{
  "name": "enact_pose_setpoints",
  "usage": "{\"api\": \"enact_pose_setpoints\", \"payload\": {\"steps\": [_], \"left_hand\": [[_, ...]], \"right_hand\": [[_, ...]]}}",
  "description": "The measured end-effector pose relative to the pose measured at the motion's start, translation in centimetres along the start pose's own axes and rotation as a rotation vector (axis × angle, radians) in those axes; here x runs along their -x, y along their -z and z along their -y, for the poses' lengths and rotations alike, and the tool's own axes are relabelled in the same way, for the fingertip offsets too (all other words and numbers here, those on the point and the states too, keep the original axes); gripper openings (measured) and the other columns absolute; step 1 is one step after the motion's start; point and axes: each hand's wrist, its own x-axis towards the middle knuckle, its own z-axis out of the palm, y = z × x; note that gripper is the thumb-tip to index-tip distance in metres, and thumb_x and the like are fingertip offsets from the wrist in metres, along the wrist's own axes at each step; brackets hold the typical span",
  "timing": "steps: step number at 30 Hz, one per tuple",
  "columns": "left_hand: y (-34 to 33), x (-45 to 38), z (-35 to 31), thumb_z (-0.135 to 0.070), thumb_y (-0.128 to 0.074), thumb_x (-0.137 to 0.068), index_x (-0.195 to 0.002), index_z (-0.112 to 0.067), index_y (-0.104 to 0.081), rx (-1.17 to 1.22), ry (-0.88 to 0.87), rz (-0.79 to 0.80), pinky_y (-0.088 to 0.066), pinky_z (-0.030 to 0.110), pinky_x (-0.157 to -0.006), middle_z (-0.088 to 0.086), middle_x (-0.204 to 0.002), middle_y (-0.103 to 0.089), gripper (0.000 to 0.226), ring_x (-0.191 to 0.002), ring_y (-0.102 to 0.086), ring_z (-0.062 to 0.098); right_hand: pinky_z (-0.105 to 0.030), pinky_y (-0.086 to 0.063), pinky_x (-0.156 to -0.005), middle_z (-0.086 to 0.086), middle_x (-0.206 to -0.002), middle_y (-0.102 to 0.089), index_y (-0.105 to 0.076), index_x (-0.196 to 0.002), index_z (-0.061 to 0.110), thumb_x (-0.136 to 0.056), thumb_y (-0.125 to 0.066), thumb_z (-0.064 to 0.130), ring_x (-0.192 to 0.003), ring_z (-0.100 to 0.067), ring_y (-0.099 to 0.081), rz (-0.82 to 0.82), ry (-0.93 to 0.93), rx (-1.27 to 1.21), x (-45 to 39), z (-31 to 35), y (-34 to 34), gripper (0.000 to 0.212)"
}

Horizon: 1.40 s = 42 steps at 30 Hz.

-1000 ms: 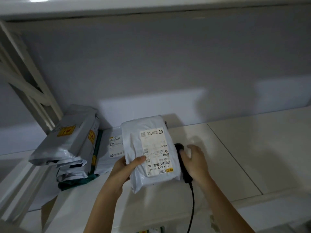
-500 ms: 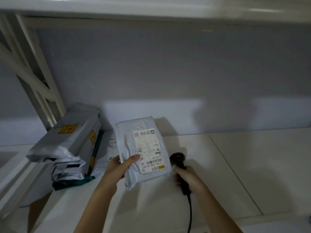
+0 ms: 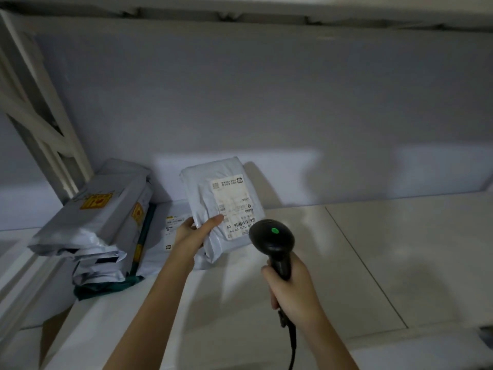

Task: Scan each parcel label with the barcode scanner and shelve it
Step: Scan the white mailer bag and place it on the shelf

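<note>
A white poly-bag parcel (image 3: 208, 188) with a printed label (image 3: 234, 206) stands tilted above the white shelf (image 3: 346, 249). My left hand (image 3: 194, 233) grips its lower left edge, thumb across the front. My right hand (image 3: 290, 287) holds the handle of a black barcode scanner (image 3: 272, 239). The scanner's head is raised just right of the label's barcode, and a green light glows on its back. Its black cable hangs down past my wrist.
A stack of grey poly-bag parcels (image 3: 101, 217) with yellow stickers lies at the shelf's left end. Another labelled white parcel (image 3: 170, 231) rests flat behind my left hand. A white frame post (image 3: 40, 129) rises at the left. Another shelf board (image 3: 240, 4) spans overhead.
My right hand has lifted the scanner from the shelf and raised its head up beside the label. The parcel stays in my left hand, shifted slightly.
</note>
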Motion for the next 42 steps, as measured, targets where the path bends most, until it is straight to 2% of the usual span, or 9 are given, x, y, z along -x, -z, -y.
{"api": "enact_pose_setpoints", "payload": {"steps": [2, 7, 11, 18, 27, 31, 35, 38, 42], "left_hand": [[-0.5, 0.0, -0.3, -0.021, -0.08, -0.071, -0.103, -0.012, -0.06, -0.016, -0.025, 0.003, -0.052, 0.032, -0.078, 0.005, -0.104, -0.068, 0.038, -0.089, -0.066, 0.019], [-0.9, 0.0, -0.6, -0.021, -0.079, -0.072, -0.108, -0.013, -0.061, -0.037, -0.078, 0.036, -0.052, 0.023, -0.068, 0.003, -0.101, -0.069, 0.042, -0.088, -0.067, 0.015], [-0.9, -0.1, -0.8, -0.022, -0.079, -0.072, -0.1, -0.018, -0.061, -0.074, -0.099, 0.049, -0.049, 0.021, -0.065, -0.006, -0.091, -0.067, 0.034, -0.084, -0.065, 0.01], [-0.7, -0.4, -1.1, -0.022, -0.08, -0.07, -0.085, -0.026, -0.062, -0.069, -0.111, 0.05, -0.05, 0.023, -0.066, -0.006, -0.09, -0.069, 0.023, -0.086, -0.067, 0.013], [-0.6, 0.1, -1.4, -0.023, -0.077, -0.074, -0.09, -0.023, -0.058, -0.109, -0.123, 0.059, -0.046, 0.019, -0.06, -0.011, -0.084, -0.063, 0.025, -0.077, -0.061, 0.006], [-0.4, 0.1, -1.3, -0.024, -0.078, -0.073, -0.099, -0.02, -0.058, -0.116, -0.114, 0.051, -0.048, 0.024, -0.069, -0.003, -0.094, -0.064, 0.033, -0.081, -0.062, 0.011], [0.0, -0.1, -1.0, -0.026, -0.079, -0.072, -0.11, -0.016, -0.058, -0.128, -0.103, 0.034, -0.05, 0.033, -0.083, 0.004, -0.107, -0.064, 0.044, -0.096, -0.063, 0.023], [0.2, -0.2, -0.9, -0.025, -0.079, -0.072, -0.115, -0.014, -0.058, -0.127, -0.098, 0.027, -0.05, 0.031, -0.079, 0.004, -0.107, -0.064, 0.049, -0.096, -0.063, 0.022], [0.4, -0.2, -1.0, -0.022, -0.08, -0.071, -0.106, -0.015, -0.062, -0.094, -0.096, 0.035, -0.051, 0.025, -0.069, 0.003, -0.102, -0.068, 0.04, -0.089, -0.066, 0.017]], "right_hand": [[-0.023, -0.036, -0.038, -0.005, -0.048, -0.04, -0.049, -0.076, 0.013, -0.083, -0.052, 0.002, -0.032, -0.013, -0.038, -0.008, -0.009, 0.02, 0.3, 0.1, -0.4, 0.013], [-0.025, -0.038, -0.041, -0.008, -0.049, -0.042, -0.048, -0.08, -0.001, -0.081, -0.054, 0.006, -0.039, -0.018, -0.042, -0.048, 0.034, 0.116, 0.7, 0.2, -0.6, 0.01], [-0.029, -0.037, -0.047, -0.011, -0.052, -0.043, -0.046, -0.078, 0.001, -0.08, -0.053, 0.007, -0.046, -0.024, -0.044, -0.064, 0.051, 0.148, 0.5, 0.5, -0.4, 0.01], [-0.03, -0.037, -0.046, -0.011, -0.054, -0.04, -0.043, -0.073, 0.006, -0.079, -0.052, 0.007, -0.048, -0.024, -0.042, -0.044, 0.038, 0.135, 0.5, 0.9, -0.7, 0.011], [-0.022, -0.037, -0.04, -0.007, -0.051, -0.038, -0.044, -0.076, 0.007, -0.083, -0.05, 0.005, -0.04, -0.016, -0.037, 0.017, 0.006, 0.068, 1.0, 1.3, -0.9, 0.01], [-0.019, -0.037, -0.039, -0.007, -0.049, -0.037, -0.044, -0.074, 0.008, -0.083, -0.049, 0.004, -0.038, -0.014, -0.036, 0.032, 0.014, 0.051, 1.4, 1.5, -0.9, 0.012], [-0.017, -0.038, -0.039, -0.007, -0.049, -0.038, -0.044, -0.071, 0.012, -0.083, -0.049, 0.003, -0.038, -0.013, -0.036, 0.065, 0.026, 0.032, 2.1, 1.8, -1.0, 0.016], [-0.017, -0.038, -0.039, -0.007, -0.049, -0.039, -0.044, -0.069, 0.013, -0.082, -0.049, 0.002, -0.036, -0.012, -0.036, 0.071, 0.035, 0.016, 2.5, 1.8, -1.0, 0.017], [-0.019, -0.037, -0.039, -0.008, -0.046, -0.038, -0.043, -0.069, 0.009, -0.081, -0.049, 0.002, -0.034, -0.013, -0.036, 0.067, 0.04, 0.02, 2.7, 1.7, -1.0, 0.015]]}}
